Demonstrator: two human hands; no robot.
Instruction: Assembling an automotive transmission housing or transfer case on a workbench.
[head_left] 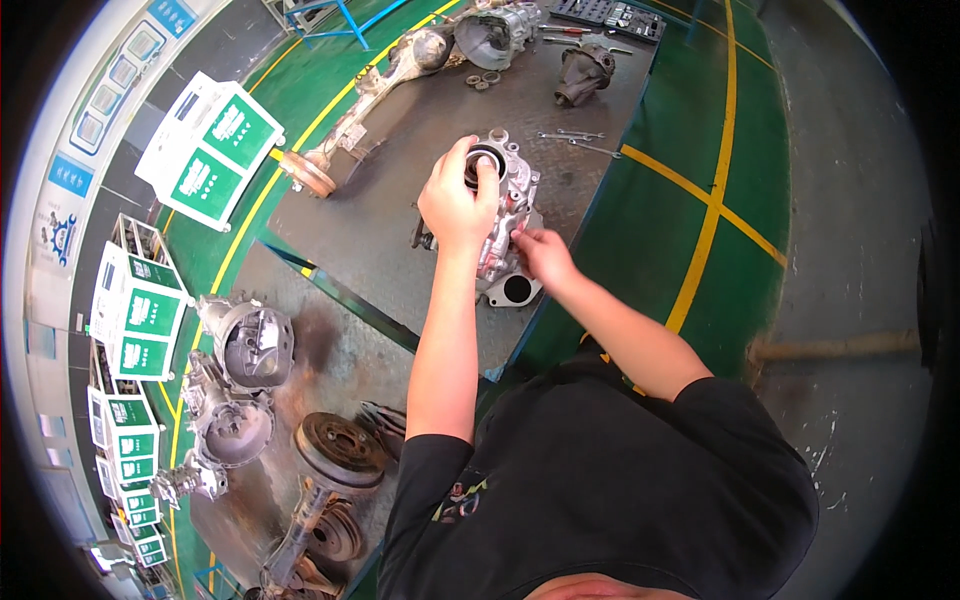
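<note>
A silvery cast-metal gear housing (522, 190) stands on the dark steel workbench (400, 145) in front of me. My left hand (458, 205) is at its far end, with thumb and fingers closed around the rim of a dark ring (484, 158) on the housing's top. My right hand (545, 256) rests against the housing's near right side, fingers pinched together; anything between them is hidden. A flange with a round dark opening (517, 289) sits at the housing's near end. Reddish marks show on the metal between my hands.
Several wrenches (580, 137) lie right of the housing. Beyond are a dark differential-like casting (585, 75), small rings (482, 79), a bell-shaped housing (492, 38), an axle (365, 95) and a tool case (632, 22). A second bench holds castings (258, 345) and a rusty drum (340, 450).
</note>
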